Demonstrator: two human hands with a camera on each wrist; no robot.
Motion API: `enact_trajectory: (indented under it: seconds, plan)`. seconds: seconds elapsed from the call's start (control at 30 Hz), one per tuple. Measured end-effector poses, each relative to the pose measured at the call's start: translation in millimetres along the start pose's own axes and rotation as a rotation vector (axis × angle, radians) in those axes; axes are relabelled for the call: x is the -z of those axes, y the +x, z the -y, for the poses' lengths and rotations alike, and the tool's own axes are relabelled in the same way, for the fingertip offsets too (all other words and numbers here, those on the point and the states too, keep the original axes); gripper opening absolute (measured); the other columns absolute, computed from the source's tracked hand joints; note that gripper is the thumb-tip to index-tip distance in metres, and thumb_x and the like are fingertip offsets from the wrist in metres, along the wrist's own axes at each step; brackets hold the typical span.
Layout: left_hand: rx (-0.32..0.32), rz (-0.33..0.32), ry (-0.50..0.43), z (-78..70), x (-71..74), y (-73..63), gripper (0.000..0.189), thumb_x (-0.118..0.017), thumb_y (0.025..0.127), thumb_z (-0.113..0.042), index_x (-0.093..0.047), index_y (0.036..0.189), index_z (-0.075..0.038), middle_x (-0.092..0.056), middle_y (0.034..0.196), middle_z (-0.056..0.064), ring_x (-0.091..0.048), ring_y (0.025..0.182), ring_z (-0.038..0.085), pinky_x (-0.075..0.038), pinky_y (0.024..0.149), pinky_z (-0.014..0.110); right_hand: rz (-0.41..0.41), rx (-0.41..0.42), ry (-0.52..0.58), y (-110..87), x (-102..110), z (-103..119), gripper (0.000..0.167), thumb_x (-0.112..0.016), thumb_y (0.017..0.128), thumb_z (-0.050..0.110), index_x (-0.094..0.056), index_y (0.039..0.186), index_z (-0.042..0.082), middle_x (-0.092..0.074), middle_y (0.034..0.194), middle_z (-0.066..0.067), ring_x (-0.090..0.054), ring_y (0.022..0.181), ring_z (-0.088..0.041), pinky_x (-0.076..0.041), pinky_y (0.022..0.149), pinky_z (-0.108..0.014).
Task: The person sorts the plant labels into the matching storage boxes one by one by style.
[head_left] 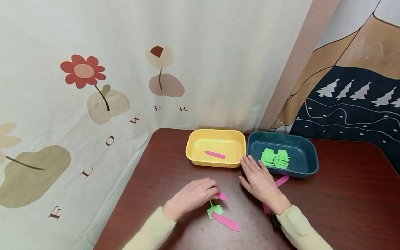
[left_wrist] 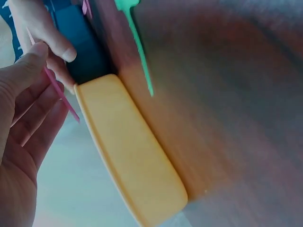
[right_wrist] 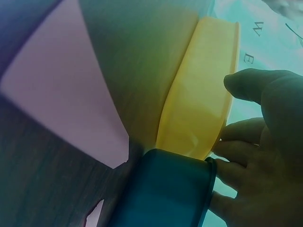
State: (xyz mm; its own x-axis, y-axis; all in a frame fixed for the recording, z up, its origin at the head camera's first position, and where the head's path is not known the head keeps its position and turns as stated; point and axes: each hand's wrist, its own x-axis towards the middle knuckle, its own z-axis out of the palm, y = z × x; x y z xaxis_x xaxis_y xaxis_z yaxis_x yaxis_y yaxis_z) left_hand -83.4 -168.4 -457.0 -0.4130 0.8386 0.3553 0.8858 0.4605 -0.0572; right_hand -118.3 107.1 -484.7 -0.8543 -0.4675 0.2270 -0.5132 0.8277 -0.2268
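Observation:
My left hand (head_left: 195,194) pinches a pink pointed plant label (head_left: 223,197) between thumb and fingers, low over the table; the left wrist view shows that label (left_wrist: 59,90) edge-on. Below the hand lies a green plant tag (head_left: 215,209) with a thin stem, partly covered by another pink label (head_left: 225,221). My right hand (head_left: 257,178) is held with straight fingers, its fingertips at the near corner where the yellow tray (head_left: 200,146) meets the dark blue tray (head_left: 301,158). One pink label (head_left: 215,155) rests in the yellow tray. A pile of green tags (head_left: 275,158) sits in the blue one.
Two more pink labels lie on the table beside my right arm, one label (head_left: 282,180) by the blue tray and one label (head_left: 266,208) partly hidden beneath the wrist. Behind the brown table (head_left: 343,180) hangs a printed curtain (head_left: 218,69).

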Motion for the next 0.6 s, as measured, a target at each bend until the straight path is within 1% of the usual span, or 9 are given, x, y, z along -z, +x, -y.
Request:
enact_trajectory:
  seconds: [0.17,0.37,0.4,0.5,0.6]
  plan:
    - [0.023,-0.050,-0.015,9.2,3.3,4.5,0.017,-0.083,0.090,-0.020,-0.075,0.103,-0.013,-0.064,0.100,-0.004,-0.062,0.090,0.010,-0.053,0.083,0.020,-0.001,-0.001,0.001,-0.4,-0.7,0.2,0.068,-0.073,0.097,0.032,-0.050,0.150,-0.004,-0.043,0.159,-0.020,-0.039,0.148,-0.037,-0.031,0.117,-0.061]
    - [0.039,-0.122,-0.013,22.2,5.3,12.2,0.025,-0.088,0.084,-0.018,-0.075,0.104,-0.010,-0.066,0.101,-0.001,-0.064,0.092,0.013,-0.054,0.085,0.022,0.008,-0.008,0.005,0.0,-0.8,0.8,0.068,-0.073,0.097,0.033,-0.050,0.150,-0.004,-0.042,0.159,-0.019,-0.038,0.149,-0.036,-0.031,0.117,-0.061]
    - [0.038,-0.128,-0.004,24.5,5.8,13.9,0.026,-0.088,0.084,-0.018,-0.075,0.104,-0.010,-0.066,0.101,-0.001,-0.064,0.092,0.013,-0.054,0.086,0.022,0.010,-0.010,0.006,0.2,-0.5,0.9,0.069,-0.073,0.097,0.033,-0.050,0.150,-0.003,-0.042,0.159,-0.019,-0.038,0.149,-0.036,-0.031,0.117,-0.061]
    - [0.042,-0.127,0.014,32.3,7.7,19.2,0.025,-0.086,0.087,-0.020,-0.074,0.106,-0.009,-0.066,0.101,0.000,-0.064,0.093,0.014,-0.054,0.087,0.023,0.016,-0.015,0.006,-0.3,-0.1,1.1,0.070,-0.074,0.096,0.033,-0.050,0.150,-0.003,-0.042,0.159,-0.020,-0.038,0.149,-0.037,-0.031,0.117,-0.061]
    - [0.070,-0.114,0.017,40.4,9.2,24.9,0.023,-0.082,0.090,-0.022,-0.073,0.108,-0.010,-0.065,0.101,0.000,-0.063,0.094,0.014,-0.054,0.088,0.024,0.022,-0.019,0.010,-0.3,0.3,1.1,0.070,-0.074,0.096,0.033,-0.049,0.150,-0.003,-0.042,0.160,-0.020,-0.038,0.149,-0.037,-0.031,0.117,-0.062]
